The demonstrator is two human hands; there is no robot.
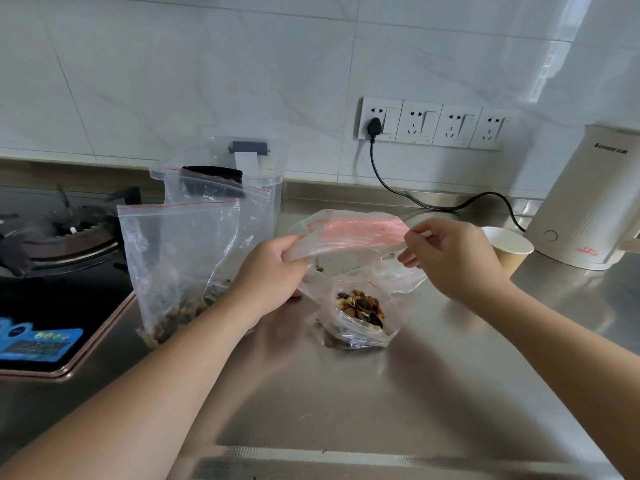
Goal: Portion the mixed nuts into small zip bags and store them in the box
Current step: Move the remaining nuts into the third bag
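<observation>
A steel counter [450,358] fills the lower frame. At centre left, two zip bags [180,258] holding some nuts lean against a clear box [270,188]. At centre, we hold a large bag [349,237] tipped over a small bag [360,320] of mixed nuts; our left hand [273,271] and right hand [453,258] each pinch one side of its mouth. We judge nuts could spill across the counter, since nothing steadies the small bag's floppy opening.

I note a steel table [450,375]. Around the nut-filled small bag [360,317]: large zip bags [180,265] left, paper cup [509,247] and kettle [588,199] right, clear box [266,181] behind-left.
</observation>
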